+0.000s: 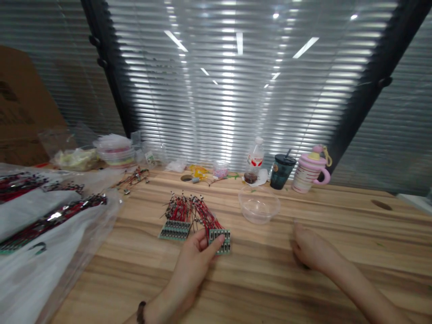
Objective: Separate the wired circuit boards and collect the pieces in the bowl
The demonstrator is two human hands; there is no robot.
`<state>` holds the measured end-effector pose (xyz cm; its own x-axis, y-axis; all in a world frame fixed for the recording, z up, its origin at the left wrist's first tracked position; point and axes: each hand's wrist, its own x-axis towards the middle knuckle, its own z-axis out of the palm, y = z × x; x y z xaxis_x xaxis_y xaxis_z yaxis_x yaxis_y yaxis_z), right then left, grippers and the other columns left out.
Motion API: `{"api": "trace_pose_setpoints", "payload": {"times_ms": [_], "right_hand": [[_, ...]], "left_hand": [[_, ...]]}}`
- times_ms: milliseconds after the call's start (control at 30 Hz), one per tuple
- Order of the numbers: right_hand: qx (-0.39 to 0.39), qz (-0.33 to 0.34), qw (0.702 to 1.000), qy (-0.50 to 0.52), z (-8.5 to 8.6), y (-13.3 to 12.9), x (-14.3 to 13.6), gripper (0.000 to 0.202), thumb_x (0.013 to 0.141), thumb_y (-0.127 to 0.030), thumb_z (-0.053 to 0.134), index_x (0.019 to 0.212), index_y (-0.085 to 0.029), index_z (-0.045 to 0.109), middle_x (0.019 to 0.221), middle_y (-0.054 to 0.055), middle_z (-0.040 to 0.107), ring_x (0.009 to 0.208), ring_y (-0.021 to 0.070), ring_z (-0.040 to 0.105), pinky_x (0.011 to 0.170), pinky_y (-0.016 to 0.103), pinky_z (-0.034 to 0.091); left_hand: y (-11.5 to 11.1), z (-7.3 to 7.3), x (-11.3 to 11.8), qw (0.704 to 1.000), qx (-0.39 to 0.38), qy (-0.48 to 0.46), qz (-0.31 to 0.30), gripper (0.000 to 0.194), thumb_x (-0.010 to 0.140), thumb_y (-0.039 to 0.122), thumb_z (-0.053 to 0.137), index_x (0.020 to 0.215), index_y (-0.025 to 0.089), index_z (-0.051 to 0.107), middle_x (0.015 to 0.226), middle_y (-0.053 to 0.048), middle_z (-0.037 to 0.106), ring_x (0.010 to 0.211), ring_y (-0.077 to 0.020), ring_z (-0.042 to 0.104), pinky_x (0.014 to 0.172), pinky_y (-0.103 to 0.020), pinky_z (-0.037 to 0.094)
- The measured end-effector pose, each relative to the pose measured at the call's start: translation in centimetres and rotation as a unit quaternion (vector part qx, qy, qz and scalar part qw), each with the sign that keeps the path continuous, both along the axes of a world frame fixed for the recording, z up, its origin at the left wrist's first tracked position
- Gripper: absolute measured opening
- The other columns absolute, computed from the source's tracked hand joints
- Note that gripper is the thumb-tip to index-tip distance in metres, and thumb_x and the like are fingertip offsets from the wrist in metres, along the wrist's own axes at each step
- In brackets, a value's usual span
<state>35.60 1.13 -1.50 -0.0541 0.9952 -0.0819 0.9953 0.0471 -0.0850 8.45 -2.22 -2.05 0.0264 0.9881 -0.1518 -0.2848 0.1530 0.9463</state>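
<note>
My left hand (197,256) grips a small green circuit board panel (225,246) by its left side, thumb on top. Red and black wires (205,211) run from the panel's far edge toward the back left. Just left of it, a second circuit board panel (174,230) lies on the table with its own bundle of red and black wires (178,207). My right hand (305,247) is to the right, apart from the boards, near a clear plastic bowl (259,207). Its fingers look curled and are blurred; whether something small is in them is hidden.
Plastic bags with more wired boards (57,216) cover the left side. Loose wired parts (135,176) lie behind them. Along the back stand stacked plastic containers (114,150), a bottle (255,159), a dark tumbler (282,172) and a pink cup (305,173). A cardboard box (27,108) is far left.
</note>
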Motion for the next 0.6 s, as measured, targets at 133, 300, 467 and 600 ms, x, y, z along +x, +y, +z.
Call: {"api": "trace_pose_setpoints", "payload": {"times_ms": [133,300,467,600], "right_hand": [[-0.052,0.085,0.994,0.043,1.6,-2.9,-2.6,0.02,0.071,-0.004,0.046,0.081,-0.012,0.061,0.086,0.011,0.066,0.081,0.0222,0.061,0.07,0.027,0.044],[-0.019,0.263,0.914,0.31,3.7,-6.5,-7.6,0.044,0.086,-0.013,0.036,0.13,-0.016,0.041,0.117,0.011,0.056,0.107,0.0161,0.053,0.092,0.026,0.04],[0.014,0.26,0.898,0.356,1.9,-6.5,-9.4,0.041,0.088,-0.012,0.031,0.126,-0.011,0.045,0.11,0.014,0.058,0.101,0.0172,0.055,0.088,0.029,0.044],[-0.006,0.246,0.909,0.337,1.6,-6.5,-9.4,0.036,0.086,-0.012,0.031,0.116,-0.011,0.051,0.096,0.013,0.059,0.087,0.0194,0.058,0.078,0.032,0.047]], "left_hand": [[0.8,-0.3,-0.6,0.999,0.005,0.005,0.054,0.037,0.068,0.027,0.072,0.099,0.01,0.058,0.099,-0.011,0.069,0.082,-0.0134,0.065,0.076,-0.023,0.052],[1.0,-0.4,-0.8,0.997,0.018,0.021,0.071,0.037,0.067,0.028,0.072,0.097,0.01,0.059,0.096,-0.011,0.07,0.081,-0.0147,0.065,0.073,-0.023,0.054],[0.9,-0.5,-0.5,0.996,0.025,0.038,0.071,0.036,0.068,0.029,0.071,0.096,0.012,0.059,0.094,-0.008,0.07,0.082,-0.0152,0.065,0.072,-0.024,0.055],[0.8,-0.5,-0.3,0.995,0.032,0.062,0.067,0.033,0.067,0.029,0.071,0.092,0.011,0.061,0.092,-0.008,0.071,0.081,-0.0148,0.065,0.071,-0.022,0.054]]}}
